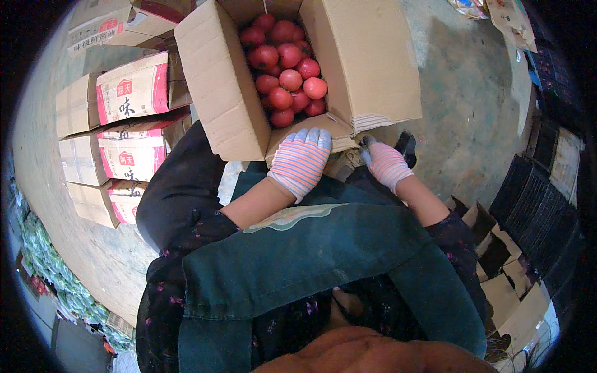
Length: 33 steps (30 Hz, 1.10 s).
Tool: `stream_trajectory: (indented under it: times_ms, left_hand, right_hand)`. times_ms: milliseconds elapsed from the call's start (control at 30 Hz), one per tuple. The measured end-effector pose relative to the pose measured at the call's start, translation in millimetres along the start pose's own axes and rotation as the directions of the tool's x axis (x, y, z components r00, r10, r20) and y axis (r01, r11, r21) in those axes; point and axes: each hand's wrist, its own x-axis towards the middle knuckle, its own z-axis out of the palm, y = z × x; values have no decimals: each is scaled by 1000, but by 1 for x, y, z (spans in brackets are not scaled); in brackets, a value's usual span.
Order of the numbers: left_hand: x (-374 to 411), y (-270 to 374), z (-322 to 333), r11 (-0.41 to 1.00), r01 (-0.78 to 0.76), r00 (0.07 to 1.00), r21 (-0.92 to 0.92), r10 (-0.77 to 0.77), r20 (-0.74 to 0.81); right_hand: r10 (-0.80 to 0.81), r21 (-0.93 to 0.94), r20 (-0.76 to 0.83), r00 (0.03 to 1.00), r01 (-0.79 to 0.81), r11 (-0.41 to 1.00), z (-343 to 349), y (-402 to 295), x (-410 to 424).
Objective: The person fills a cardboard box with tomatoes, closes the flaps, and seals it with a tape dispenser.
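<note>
An open cardboard carton [385, 56] stands before me, its flaps spread, with many red tomatoes [281, 56] piled inside. My left hand [301, 161], in a striped knit glove with grey fingertips, lies over the near flap [322, 129]. Its fingers are together at the flap, and the thumb is hidden. To the right, my right hand [386, 162] wears a matching glove. Its dark fingertips are beside the ragged corner between the near flap and the right flap; whether they pinch anything is unclear.
Several printed cartons [133, 88] stand in rows on the concrete floor [459, 88] to the left. Opened cartons [501, 293] and black crates [531, 210] are at the right. Bagged green produce [56, 261] lines the far left. My apron [298, 261] covers my lap.
</note>
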Motion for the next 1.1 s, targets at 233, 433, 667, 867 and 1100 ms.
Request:
stream_trajectory:
  times_ms: [233, 433, 667, 867, 1100]
  left_hand:
    - [1, 0, 0, 1000, -4, 1000, 2, 4, 12]
    - [0, 0, 2, 1000, 27, 1000, -12, -27, 6]
    - [-2, 1, -28, 998, 40, 978, -41, -30, 205]
    - [-2, -36, -119, 791, 149, 894, -593, -365, -262]
    - [-15, -143, -62, 129, 588, 595, -799, -738, 319]
  right_hand:
    - [-38, -5, 15, 999, 38, 999, 7, -1, 24]
    - [-48, -13, 9, 999, 48, 999, -2, 11, 0]
    - [145, -71, -39, 989, -148, 986, -14, 57, -71]
    - [193, 627, -337, 921, 67, 776, 46, 67, -79]
    - [137, 890, -231, 963, 266, -371, 51, -74, -47]
